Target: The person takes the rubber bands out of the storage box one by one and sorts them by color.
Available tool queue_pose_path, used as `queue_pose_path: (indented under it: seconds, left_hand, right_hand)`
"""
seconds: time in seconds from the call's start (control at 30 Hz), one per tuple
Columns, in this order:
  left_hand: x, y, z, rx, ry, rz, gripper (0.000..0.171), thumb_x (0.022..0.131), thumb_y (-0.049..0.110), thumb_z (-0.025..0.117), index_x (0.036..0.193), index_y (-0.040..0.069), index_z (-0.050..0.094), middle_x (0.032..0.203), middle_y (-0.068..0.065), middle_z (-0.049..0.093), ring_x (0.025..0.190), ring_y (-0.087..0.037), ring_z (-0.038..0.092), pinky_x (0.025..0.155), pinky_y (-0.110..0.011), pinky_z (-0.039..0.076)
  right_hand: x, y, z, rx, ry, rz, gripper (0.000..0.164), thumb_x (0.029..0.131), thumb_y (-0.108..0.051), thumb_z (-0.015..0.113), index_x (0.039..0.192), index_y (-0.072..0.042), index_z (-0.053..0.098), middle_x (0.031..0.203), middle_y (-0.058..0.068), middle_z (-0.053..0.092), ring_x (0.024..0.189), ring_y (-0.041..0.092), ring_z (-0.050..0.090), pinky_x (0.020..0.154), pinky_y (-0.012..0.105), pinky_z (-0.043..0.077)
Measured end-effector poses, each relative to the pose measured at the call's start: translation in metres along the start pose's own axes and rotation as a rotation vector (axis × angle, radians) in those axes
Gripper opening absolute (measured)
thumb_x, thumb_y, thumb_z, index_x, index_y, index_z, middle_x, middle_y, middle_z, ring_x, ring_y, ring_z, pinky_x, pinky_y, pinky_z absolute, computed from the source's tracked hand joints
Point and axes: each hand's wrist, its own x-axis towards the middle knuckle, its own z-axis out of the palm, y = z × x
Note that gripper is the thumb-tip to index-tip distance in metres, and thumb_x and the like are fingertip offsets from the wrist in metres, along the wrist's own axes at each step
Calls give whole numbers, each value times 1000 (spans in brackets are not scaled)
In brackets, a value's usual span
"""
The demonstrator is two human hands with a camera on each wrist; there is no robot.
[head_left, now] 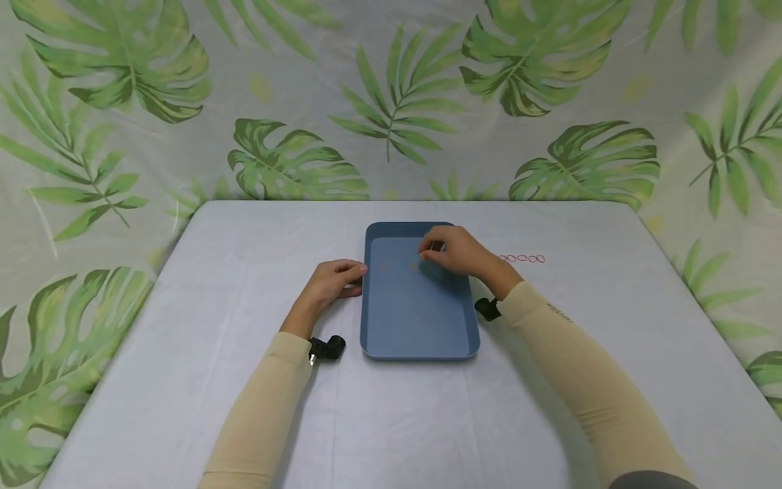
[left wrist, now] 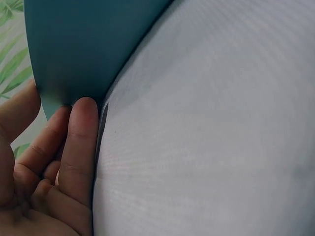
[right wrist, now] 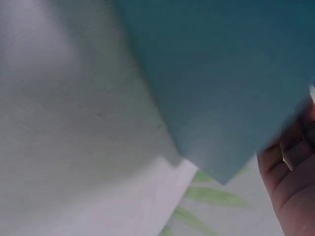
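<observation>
A blue rectangular tray [head_left: 421, 312] lies on the white-covered table. My left hand [head_left: 334, 280] rests against its left side, and in the left wrist view the fairly straight fingers [left wrist: 82, 142] touch the outer wall. Over the upper right part of the tray, my right hand [head_left: 455, 251] pinches a tiny orange thing [head_left: 421, 256] between thumb and fingertips; its kind cannot be told. Two small, faint orange marks or pieces show on the tray floor, a left one [head_left: 383, 265] and a right one [head_left: 414, 267] close under the pinching fingertips.
Several small red rings [head_left: 522, 258] lie in a row on the table right of the tray, partly behind the right wrist. A white cloth [head_left: 244, 238] covers the table. Behind it hangs a leaf-patterned curtain [head_left: 421, 81]. Each wrist wears a black camera.
</observation>
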Motion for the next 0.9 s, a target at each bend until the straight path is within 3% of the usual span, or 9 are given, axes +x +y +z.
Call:
queue_pose_path:
  seconds: [0.23,0.53,0.9]
  left_hand:
    - [1,-1,-2,-2,-1,2,35,97,21,66,125,-1,66,111,-6,62,91,-6,64,80,-22,62]
    - [1,-1,-2,-1,-5,-3,37,97,21,66,126,-1,65,110,-5,62,89,-6,65,81,-22,62]
    - [0,-1,0,0,0,-3,36,97,21,65,127,-1,65,116,-7,61,94,-8,64,82,-23,62]
  right_hand:
    - [-5,-10,-9,98,61,-42,15,94,-10,68,106,-2,72,102,12,72,89,23,66,82,40,57]
    - [-9,-12,-14,75,40,-83,12,94,-10,68,105,-6,73,102,10,73,87,20,66,78,37,58]
    - [-23,0,-32,77,73,-36,12,95,-10,67,105,-10,72,103,8,72,89,20,65,78,37,57]
